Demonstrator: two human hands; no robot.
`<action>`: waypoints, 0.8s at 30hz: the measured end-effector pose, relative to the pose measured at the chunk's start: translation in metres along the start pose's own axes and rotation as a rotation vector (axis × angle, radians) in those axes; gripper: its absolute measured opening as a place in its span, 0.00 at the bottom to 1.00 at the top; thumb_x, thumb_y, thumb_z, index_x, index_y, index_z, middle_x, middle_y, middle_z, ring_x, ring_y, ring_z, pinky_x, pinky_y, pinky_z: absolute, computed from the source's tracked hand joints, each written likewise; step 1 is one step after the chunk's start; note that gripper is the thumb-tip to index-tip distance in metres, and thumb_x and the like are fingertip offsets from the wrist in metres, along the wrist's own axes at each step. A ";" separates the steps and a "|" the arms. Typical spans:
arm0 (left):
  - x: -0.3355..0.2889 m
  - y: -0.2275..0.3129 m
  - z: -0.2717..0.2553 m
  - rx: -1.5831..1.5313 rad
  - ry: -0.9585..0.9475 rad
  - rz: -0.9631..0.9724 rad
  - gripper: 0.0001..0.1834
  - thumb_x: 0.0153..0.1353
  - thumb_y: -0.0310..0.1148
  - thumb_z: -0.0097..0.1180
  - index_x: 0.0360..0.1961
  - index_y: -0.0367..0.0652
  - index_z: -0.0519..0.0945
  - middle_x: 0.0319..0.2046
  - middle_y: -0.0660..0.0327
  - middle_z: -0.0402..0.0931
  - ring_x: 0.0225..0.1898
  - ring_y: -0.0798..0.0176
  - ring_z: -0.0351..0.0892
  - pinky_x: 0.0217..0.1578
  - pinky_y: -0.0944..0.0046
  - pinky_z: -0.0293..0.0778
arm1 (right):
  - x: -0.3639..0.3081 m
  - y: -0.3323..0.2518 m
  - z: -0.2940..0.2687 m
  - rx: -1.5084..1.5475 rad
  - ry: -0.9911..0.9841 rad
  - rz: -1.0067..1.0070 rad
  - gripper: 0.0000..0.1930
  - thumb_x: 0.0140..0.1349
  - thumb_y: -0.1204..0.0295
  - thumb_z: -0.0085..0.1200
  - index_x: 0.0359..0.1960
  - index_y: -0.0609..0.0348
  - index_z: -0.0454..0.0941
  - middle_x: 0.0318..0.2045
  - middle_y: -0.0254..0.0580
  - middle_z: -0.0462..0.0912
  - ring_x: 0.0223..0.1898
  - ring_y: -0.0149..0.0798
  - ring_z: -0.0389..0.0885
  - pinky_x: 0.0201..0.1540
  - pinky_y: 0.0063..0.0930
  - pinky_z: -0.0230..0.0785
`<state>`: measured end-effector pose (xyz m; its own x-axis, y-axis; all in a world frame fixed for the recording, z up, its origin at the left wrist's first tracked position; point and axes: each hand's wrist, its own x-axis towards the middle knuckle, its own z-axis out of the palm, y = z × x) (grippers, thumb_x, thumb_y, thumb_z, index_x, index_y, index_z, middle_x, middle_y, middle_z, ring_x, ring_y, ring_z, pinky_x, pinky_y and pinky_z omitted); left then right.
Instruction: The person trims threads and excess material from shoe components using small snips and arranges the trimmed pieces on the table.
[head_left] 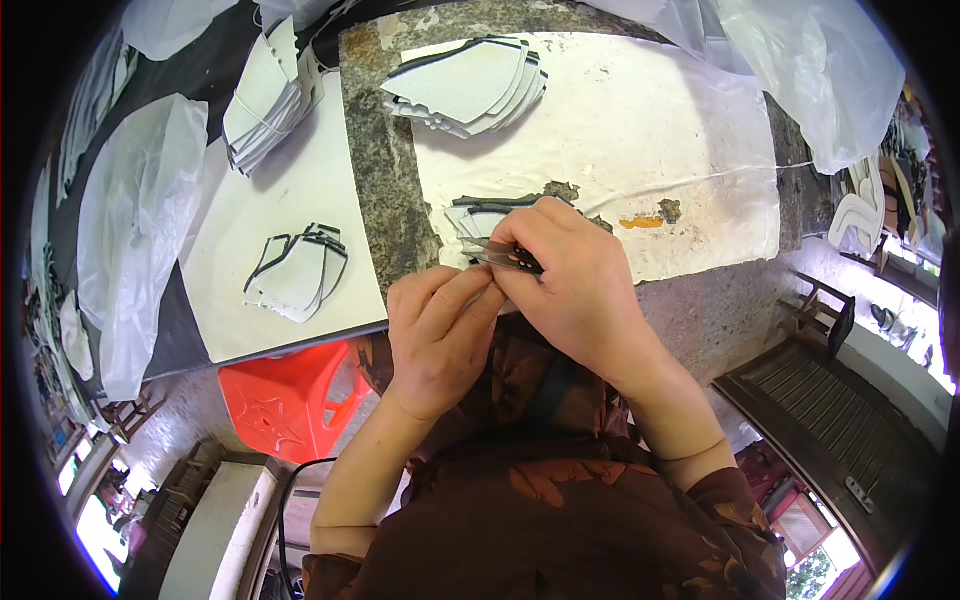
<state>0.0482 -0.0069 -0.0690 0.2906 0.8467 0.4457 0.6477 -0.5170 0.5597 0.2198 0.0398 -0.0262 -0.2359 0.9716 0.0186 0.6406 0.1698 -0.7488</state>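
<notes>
Well, right hand grips metal tool, left hand pinched narrow near table edge, roomy sheet rightward

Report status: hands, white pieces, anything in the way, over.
Right hand gripping metal-bladed tool. Left hand close by, fingers bent, grip unclear. Black-edged white pieces just beyond, partly hidden by right hand.

Open room spreads right of the hands over a pale sheet, crossed by a thin white strand; a stack of white pieces bars the way beyond them, a smaller pile sits to their left, a plastic bag ahead at far right.
</notes>
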 end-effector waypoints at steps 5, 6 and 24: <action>-0.002 -0.001 0.001 0.000 -0.002 -0.007 0.18 0.47 0.26 0.67 0.43 0.44 0.88 0.48 0.64 0.82 0.47 0.58 0.79 0.46 0.56 0.70 | 0.000 -0.003 0.004 -0.050 0.057 0.014 0.07 0.55 0.74 0.63 0.33 0.54 0.76 0.30 0.41 0.77 0.32 0.50 0.81 0.32 0.42 0.74; -0.003 0.000 0.000 0.007 -0.007 -0.015 0.18 0.47 0.26 0.67 0.43 0.45 0.88 0.49 0.64 0.82 0.48 0.57 0.78 0.48 0.56 0.69 | 0.000 -0.003 0.005 -0.051 0.057 0.014 0.07 0.55 0.74 0.63 0.33 0.54 0.76 0.30 0.41 0.77 0.32 0.50 0.81 0.32 0.42 0.74; 0.003 0.010 -0.001 0.190 -0.094 -0.057 0.13 0.59 0.31 0.65 0.46 0.48 0.85 0.58 0.56 0.80 0.59 0.49 0.76 0.57 0.49 0.64 | -0.002 0.000 -0.007 0.044 0.060 0.021 0.05 0.61 0.73 0.61 0.34 0.57 0.77 0.30 0.44 0.78 0.33 0.52 0.81 0.34 0.42 0.75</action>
<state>0.0549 -0.0095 -0.0614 0.3082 0.8866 0.3448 0.7835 -0.4422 0.4366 0.2258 0.0389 -0.0218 -0.1775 0.9832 0.0417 0.6116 0.1434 -0.7781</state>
